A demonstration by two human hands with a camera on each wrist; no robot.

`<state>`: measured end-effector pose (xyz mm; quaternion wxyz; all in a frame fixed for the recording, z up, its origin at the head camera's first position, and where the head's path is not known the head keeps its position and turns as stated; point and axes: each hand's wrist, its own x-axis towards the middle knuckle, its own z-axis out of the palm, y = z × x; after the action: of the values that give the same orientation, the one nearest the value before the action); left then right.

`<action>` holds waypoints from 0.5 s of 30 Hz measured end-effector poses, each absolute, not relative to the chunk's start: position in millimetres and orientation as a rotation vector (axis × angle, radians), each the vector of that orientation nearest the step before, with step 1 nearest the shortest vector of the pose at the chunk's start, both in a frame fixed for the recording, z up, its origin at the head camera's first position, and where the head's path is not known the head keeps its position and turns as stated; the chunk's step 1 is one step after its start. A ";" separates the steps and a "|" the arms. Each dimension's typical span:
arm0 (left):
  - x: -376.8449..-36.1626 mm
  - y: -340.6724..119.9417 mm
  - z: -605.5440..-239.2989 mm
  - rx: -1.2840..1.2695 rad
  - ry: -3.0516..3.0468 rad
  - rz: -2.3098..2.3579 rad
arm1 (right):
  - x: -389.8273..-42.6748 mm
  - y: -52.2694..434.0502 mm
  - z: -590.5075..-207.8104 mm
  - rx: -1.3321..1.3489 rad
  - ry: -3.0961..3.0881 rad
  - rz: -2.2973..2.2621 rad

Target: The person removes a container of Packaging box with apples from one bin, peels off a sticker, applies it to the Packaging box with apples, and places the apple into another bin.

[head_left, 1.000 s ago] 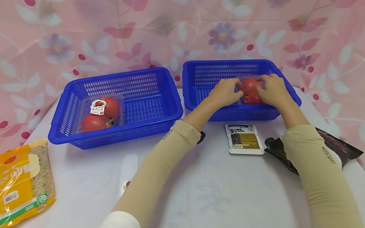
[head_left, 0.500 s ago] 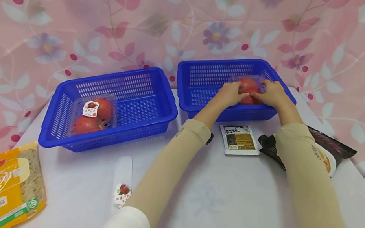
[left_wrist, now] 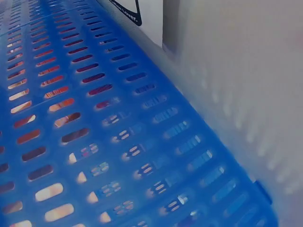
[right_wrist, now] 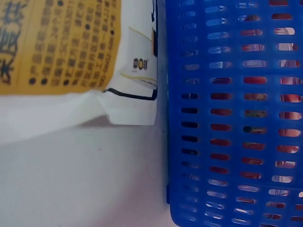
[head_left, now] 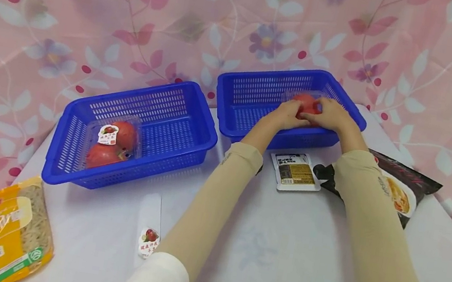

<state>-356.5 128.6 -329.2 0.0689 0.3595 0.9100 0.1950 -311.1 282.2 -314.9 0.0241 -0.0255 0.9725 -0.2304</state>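
Both hands, left hand [head_left: 284,115] and right hand [head_left: 331,115], closer together now, fingers still clasping tomato pack [head_left: 306,102] in right basket [head_left: 256,86].

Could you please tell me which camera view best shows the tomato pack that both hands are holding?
The head view: the tomato pack sits in the right basket between left hand and right hand. Both wrist views show only red glimpses through the basket's slots.
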 end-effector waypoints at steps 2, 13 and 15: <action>-355.8 128.2 -328.6 1.073 2.746 0.587 | -310.3 281.7 -314.4 -0.102 3.033 -0.718; -349.9 128.4 -322.5 1.033 2.821 0.568 | -309.4 282.0 -310.3 -0.030 3.071 -0.772; -349.0 127.8 -321.9 1.015 2.829 0.572 | -309.0 281.9 -310.7 -0.015 3.082 -0.806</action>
<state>-349.0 127.8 -321.9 0.0410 0.3315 0.9239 0.1867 -309.0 281.9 -310.7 -0.0221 -0.0048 0.9672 -0.2528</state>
